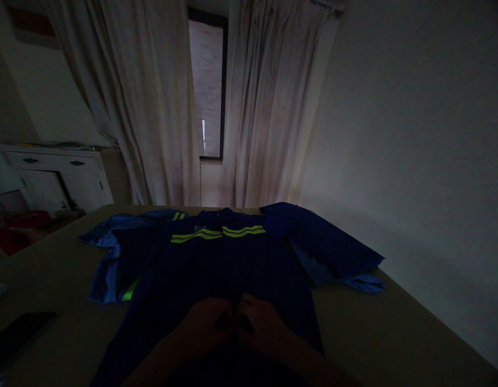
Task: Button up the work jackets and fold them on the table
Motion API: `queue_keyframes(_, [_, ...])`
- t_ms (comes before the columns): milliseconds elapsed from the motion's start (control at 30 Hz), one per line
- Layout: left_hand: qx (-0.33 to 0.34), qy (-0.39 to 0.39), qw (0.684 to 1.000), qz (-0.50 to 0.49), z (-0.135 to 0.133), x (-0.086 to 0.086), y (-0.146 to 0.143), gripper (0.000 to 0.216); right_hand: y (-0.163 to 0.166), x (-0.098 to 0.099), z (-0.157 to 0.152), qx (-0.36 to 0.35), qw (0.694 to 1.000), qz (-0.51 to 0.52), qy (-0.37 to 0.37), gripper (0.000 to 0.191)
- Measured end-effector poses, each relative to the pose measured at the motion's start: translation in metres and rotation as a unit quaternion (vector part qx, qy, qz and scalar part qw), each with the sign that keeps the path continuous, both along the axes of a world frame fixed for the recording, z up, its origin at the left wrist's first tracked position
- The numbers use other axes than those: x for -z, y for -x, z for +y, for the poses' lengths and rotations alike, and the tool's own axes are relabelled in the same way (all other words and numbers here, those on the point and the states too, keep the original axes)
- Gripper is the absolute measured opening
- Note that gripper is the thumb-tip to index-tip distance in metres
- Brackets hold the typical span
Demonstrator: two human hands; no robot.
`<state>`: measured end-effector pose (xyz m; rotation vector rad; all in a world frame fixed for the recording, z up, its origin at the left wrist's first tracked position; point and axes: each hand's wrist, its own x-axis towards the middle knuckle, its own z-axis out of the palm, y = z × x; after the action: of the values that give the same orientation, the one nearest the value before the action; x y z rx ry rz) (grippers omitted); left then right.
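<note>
A dark navy work jacket [268, 269] with yellow-green reflective stripes across the chest lies spread out, front up, its collar toward the far edge. My left hand [212, 322] and my right hand [254, 322] meet low on its front, side by side at the middle line. Both have curled fingers, closed on the jacket's front edges, though the dim light hides exactly what they pinch. Beneath the jacket lies a lighter blue garment [107, 269], showing at the left and also under the right sleeve, with a reflective band at the left.
The garments rest on a wide brownish surface [63, 269]. A dark phone-like slab [21, 336] lies at the near left. A wall [413, 161] runs along the right, curtains [160, 107] hang behind, and a white cabinet [67, 172] stands at the far left.
</note>
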<state>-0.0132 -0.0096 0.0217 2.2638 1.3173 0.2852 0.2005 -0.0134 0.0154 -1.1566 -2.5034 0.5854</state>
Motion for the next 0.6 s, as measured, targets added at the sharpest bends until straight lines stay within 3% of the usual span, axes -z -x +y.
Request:
queue_keyframes(367, [-0.043, 0.024, 0.999, -0.003, 0.001, 0.006, -0.01, 0.011, 0.003, 0.001, 0.001, -0.011, 0.999, 0.007, -0.029, 0.007])
queue_keyframes(600, [-0.05, 0.01, 0.998, 0.033, -0.001, -0.002, -0.015, 0.01, 0.004, 0.005, 0.002, 0.044, 0.992, 0.115, 0.023, 0.007])
